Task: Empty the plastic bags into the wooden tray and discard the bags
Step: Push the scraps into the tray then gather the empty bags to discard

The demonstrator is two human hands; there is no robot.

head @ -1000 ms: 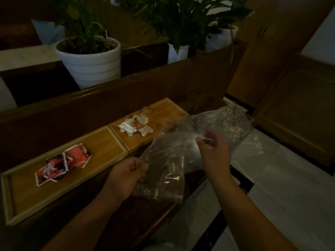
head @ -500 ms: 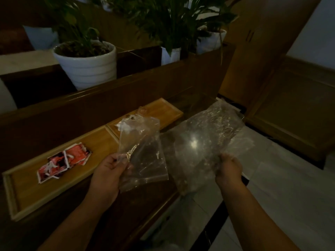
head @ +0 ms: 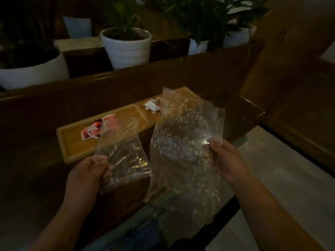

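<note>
bags now split, one per hand | we pinch small bag (head: 125, 160) in left hand (head: 88, 171); large bag (head: 183, 151) in right hand (head: 224, 160) | both look empty; tray (head: 72, 142) filled; discard next

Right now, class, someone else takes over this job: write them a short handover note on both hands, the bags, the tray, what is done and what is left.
Left hand: grips the smaller clear bag.
Right hand: pinches the larger clear bag.
Both bags look empty, held above the dark bench.
Wooden tray: red packets in the left compartment, white packets in the right.
Done: emptying, apparently.
Left: discard both bags.
</note>
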